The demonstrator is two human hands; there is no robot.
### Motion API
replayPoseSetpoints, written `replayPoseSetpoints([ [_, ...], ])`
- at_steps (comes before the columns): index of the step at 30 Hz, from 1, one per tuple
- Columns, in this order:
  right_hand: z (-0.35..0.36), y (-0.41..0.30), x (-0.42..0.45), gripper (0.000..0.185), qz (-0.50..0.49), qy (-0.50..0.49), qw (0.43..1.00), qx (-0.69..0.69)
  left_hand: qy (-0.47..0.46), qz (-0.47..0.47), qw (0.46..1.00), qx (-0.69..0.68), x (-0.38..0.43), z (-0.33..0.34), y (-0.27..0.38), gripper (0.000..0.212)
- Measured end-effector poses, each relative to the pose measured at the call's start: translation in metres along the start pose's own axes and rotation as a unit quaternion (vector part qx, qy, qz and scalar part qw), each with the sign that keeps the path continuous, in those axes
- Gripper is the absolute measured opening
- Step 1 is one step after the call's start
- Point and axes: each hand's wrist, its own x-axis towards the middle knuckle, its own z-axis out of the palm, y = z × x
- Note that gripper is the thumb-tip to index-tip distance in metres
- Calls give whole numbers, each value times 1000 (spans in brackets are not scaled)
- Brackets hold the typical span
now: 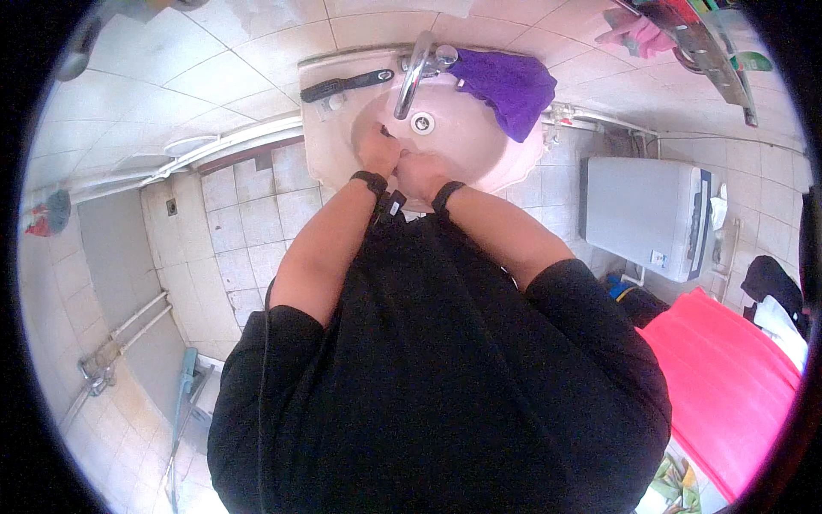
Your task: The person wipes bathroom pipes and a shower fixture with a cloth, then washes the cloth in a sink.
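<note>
Over the pink washbasin (520, 157), my left hand (377, 153) is curled, its fingers bent inward. A small dark thing (386, 131) shows at its fingers; whether it is gripped is unclear. My right hand (420, 175) is close beside the left one, near the basin's front rim, and its fingers are mostly hidden. Each wrist wears a black band. Beyond the hands lie the metal drain (422, 123) and the chrome faucet (414, 77), its spout pointing into the bowl. No running water can be made out.
A dark brush or comb (347, 85) lies on the basin's back left ledge. Over its right rim drapes a purple cloth (507, 87). A white water heater-like box (642, 215) hangs at the right, above a bright pink sheet (719, 385). A long-handled mop (183, 392) stands at the left.
</note>
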Motion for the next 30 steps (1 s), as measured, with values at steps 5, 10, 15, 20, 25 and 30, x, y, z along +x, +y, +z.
replayPoseSetpoints([
  [5,12,7,4,30,12,-35,998,-58,-45,-17,998,38,-4,15,-12,36],
  [10,32,31,5,37,6,-19,1000,-17,-81,-4,997,-8,-1,22,-20,49],
  [15,-4,16,8,50,150,28,977,148,105,-38,957,-266,20,60,-51,57],
  [20,-32,33,13,49,-31,-10,976,216,-154,-114,846,-497,-10,-2,19,32],
  [25,-124,34,28,47,68,2,998,-20,-248,-183,802,-511,10,1,-32,34],
  [30,-138,62,72,63,-29,256,947,-194,-263,-210,727,-599,-4,-16,-15,36],
])
